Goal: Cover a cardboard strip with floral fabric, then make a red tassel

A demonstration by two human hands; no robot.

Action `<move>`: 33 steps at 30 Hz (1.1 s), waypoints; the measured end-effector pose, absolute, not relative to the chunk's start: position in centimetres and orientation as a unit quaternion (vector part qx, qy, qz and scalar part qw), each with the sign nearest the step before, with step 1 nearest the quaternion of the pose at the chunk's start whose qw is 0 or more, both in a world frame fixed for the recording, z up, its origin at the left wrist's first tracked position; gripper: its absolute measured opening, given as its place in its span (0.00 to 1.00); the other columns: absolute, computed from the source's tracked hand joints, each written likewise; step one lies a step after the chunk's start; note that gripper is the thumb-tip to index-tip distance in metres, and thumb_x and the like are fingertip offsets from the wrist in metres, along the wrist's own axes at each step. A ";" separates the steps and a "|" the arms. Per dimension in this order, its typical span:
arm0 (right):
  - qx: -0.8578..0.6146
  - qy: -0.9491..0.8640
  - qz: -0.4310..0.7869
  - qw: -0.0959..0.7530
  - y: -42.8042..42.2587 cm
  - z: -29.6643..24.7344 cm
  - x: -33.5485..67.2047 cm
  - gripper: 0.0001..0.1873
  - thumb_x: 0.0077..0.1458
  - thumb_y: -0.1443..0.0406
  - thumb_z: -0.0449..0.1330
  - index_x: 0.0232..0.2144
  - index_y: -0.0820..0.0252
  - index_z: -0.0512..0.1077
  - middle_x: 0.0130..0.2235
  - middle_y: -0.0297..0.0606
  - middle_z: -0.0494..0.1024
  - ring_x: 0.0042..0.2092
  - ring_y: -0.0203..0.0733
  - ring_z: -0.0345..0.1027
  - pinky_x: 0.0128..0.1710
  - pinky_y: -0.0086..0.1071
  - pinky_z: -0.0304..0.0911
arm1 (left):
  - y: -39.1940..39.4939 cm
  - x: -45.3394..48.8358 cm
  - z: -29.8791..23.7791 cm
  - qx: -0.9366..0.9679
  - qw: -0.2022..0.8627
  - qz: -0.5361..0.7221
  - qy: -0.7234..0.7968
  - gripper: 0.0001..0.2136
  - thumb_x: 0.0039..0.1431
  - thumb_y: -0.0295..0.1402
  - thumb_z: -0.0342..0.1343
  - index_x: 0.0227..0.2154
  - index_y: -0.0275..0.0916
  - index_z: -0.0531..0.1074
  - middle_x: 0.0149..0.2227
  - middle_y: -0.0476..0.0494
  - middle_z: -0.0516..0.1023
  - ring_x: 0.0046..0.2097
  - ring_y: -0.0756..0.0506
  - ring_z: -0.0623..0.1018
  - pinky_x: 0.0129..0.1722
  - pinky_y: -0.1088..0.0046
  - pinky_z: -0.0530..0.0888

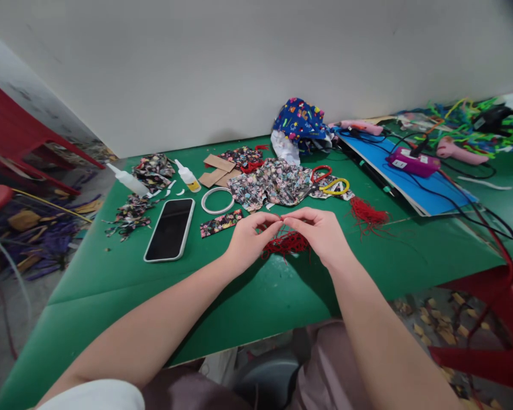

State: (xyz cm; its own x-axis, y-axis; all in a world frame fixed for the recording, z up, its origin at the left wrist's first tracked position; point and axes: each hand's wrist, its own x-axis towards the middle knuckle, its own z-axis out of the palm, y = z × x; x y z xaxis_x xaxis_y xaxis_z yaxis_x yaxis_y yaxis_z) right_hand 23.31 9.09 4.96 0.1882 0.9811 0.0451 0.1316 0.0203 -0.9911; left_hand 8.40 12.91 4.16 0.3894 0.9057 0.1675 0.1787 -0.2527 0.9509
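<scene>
My left hand and my right hand meet above the green table, thumbs and fingertips pinched close together. A small bit of red thread shows between the fingertips of both. Just below and behind the fingers lies a tangled heap of red thread. To the left of my left hand lies a flat strip of dark floral cloth. Beyond the hands spreads crumpled floral fabric, with red-and-yellow-handled scissors at its right end. Another red thread bundle sits right of my right hand.
A phone, a white ring and two glue bottles are on the left. Brown card pieces and a blue patterned cloth lie farther back. At right, cables cross a blue folder bearing a purple device.
</scene>
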 end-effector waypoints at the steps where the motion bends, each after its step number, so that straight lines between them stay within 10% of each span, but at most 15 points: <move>1: -0.571 -0.495 0.402 0.518 9.1 5.0 23.3 0.06 0.43 0.61 0.63 0.26 0.56 0.76 0.30 0.34 0.79 0.34 0.39 0.71 0.38 0.34 0.63 | 12.9 8.3 4.1 0.704 0.446 0.390 0.392 0.04 0.50 0.33 0.57 0.27 0.40 0.75 0.28 0.48 0.76 0.30 0.49 0.72 0.32 0.74 0.66; 20: -0.523 -0.379 0.470 0.601 9.3 4.8 23.9 0.09 0.44 0.59 0.63 0.27 0.58 0.72 0.30 0.34 0.77 0.33 0.35 0.68 0.38 0.32 0.62 | 13.5 7.8 4.0 0.717 0.286 0.460 0.439 0.04 0.50 0.34 0.58 0.26 0.41 0.75 0.40 0.46 0.66 0.45 0.46 0.68 0.49 0.67 0.63; 27: -0.475 -0.355 0.513 0.620 9.2 5.1 23.9 0.08 0.46 0.60 0.61 0.26 0.58 0.70 0.28 0.33 0.77 0.32 0.33 0.69 0.40 0.33 0.63 | 13.4 8.1 4.1 0.629 0.476 0.414 0.454 0.07 0.49 0.38 0.58 0.25 0.39 0.74 0.19 0.52 0.66 0.22 0.53 0.62 0.23 0.76 0.60; 33: -0.527 -0.476 0.514 0.481 9.0 4.7 22.8 0.07 0.44 0.61 0.62 0.25 0.59 0.73 0.29 0.31 0.75 0.28 0.30 0.64 0.31 0.27 0.60 | 13.4 8.4 3.9 0.575 0.560 0.426 0.418 0.07 0.47 0.37 0.60 0.26 0.38 0.75 0.26 0.49 0.74 0.30 0.51 0.71 0.32 0.75 0.66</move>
State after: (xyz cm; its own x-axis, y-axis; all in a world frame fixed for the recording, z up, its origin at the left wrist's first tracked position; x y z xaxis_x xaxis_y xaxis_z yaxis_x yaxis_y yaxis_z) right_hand 22.85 9.02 4.75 0.0184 0.9963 -0.0834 0.0071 -0.0835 -0.9965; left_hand 8.36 13.37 3.95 0.2887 0.9572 0.0222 0.0042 -0.0244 0.9997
